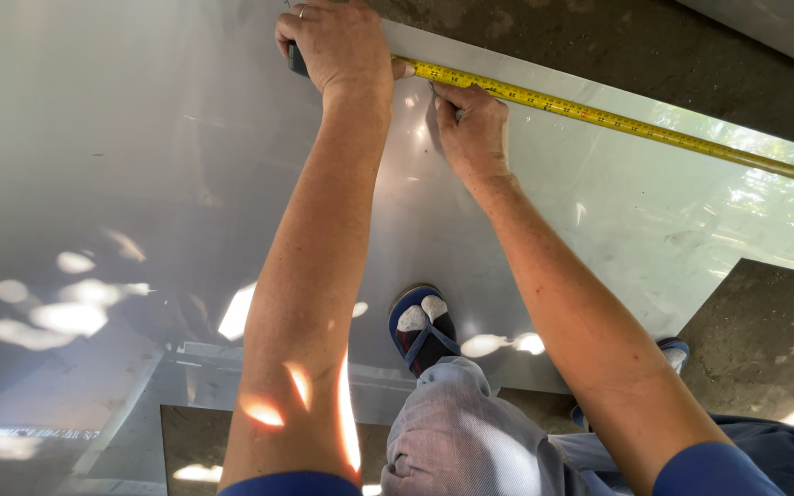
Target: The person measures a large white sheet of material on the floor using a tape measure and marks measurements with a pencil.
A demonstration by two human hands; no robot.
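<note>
Lying flat on the concrete ground (765, 340) is a large sheet of shiny metal (140, 165), which is reflecting patches of sunlight and carrying everything else; its far edge is running diagonally from top centre toward the right. Stretching along that far edge is a yellow tape measure blade (599, 116), its long axis following the edge away to the right. The left hand (337, 41) is gripping the dark tape case at the sheet's far edge, fingers curled tightly around it, thumb pressing the blade down. The right hand (472, 129) is resting just beside it, right of the left hand, fingers pressed together and pinching a thin marking tool, too small to identify, tip touching the sheet directly below the blade. A sandalled foot (423, 323) is standing on the sheet's near part.
</note>
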